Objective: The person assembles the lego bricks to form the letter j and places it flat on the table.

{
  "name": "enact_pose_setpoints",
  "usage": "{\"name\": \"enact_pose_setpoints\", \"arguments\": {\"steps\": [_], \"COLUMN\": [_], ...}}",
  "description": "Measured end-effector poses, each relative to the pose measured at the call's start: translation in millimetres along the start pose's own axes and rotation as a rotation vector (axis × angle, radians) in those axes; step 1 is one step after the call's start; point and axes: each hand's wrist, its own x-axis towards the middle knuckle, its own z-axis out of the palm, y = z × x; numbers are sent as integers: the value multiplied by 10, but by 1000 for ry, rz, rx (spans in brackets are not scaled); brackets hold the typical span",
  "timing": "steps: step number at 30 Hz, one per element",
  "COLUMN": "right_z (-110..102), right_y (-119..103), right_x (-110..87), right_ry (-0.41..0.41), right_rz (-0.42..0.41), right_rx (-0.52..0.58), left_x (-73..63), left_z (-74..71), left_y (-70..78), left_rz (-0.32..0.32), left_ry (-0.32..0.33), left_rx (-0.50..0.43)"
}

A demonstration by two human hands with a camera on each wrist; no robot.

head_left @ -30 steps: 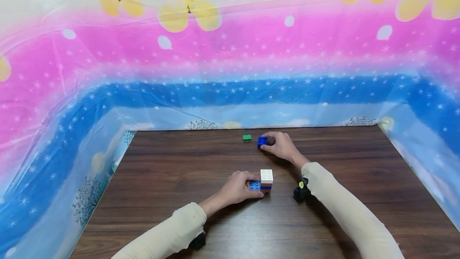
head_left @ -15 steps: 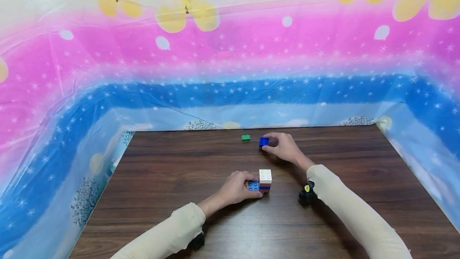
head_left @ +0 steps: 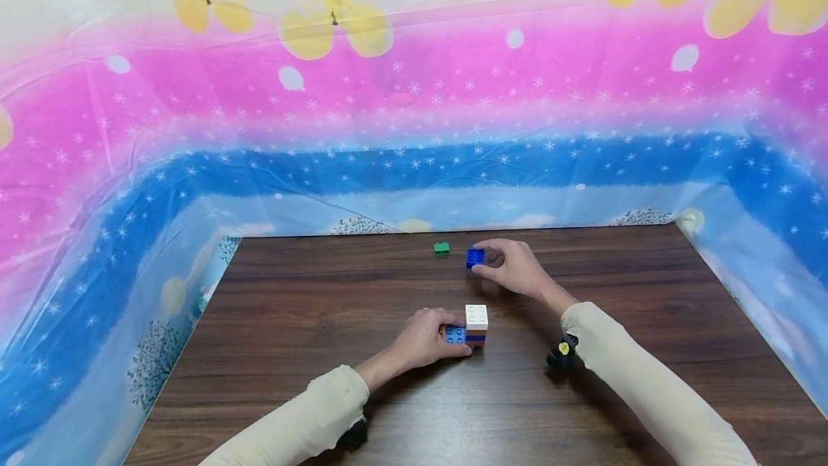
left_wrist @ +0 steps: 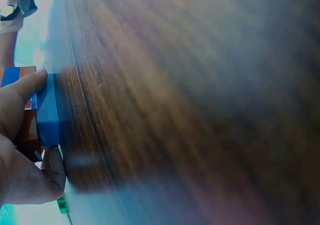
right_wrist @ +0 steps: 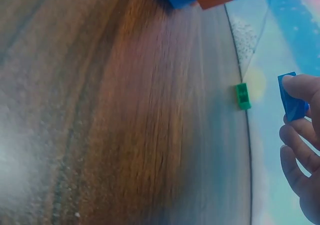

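My left hand (head_left: 422,339) grips a small stack of toy building bricks (head_left: 476,336) near the middle of the table, thumb on the near side and fingers on the far side. A white brick (head_left: 476,315) tops its right end, over orange and dark blue layers; a lighter blue brick (head_left: 455,335) shows between the fingers. Farther back, my right hand (head_left: 515,268) pinches a dark blue brick (head_left: 475,257) between thumb and fingers. The right wrist view shows this blue brick (right_wrist: 292,97) held above the tabletop.
A green brick (head_left: 441,249) lies near the back edge of the dark wooden table (head_left: 310,293), left of the right hand. Behind the table hangs a printed cloth (head_left: 388,164), which also runs down both sides.
My right forearm and wrist have shifted right and slightly nearer, while the pinched blue brick has barely moved. The left hand keeps its hold on the stack.
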Motion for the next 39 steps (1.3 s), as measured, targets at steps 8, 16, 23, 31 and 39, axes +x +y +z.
{"name": "enact_pose_setpoints", "arguments": {"steps": [8,16,23,31,39], "right_z": [-53,-120,-163,-215,-266], "right_y": [-138,-255,-379,-529,-651], "right_x": [-106,-195,-291,-401,-565], "right_ry": [4,8,6,13,11], "right_rz": [-34,-78,-103,-152,-196], "right_rx": [22,40,76,66,48], "left_x": [10,15,8,10,10], "left_z": [7,-2,1,9,8], "left_y": [-7,-11,-11,-17,-20], "left_rz": [0,1,15,39,39], "left_ry": [-4,-7,-2,12,8], "left_rx": [-1,5,6,7,4]}}
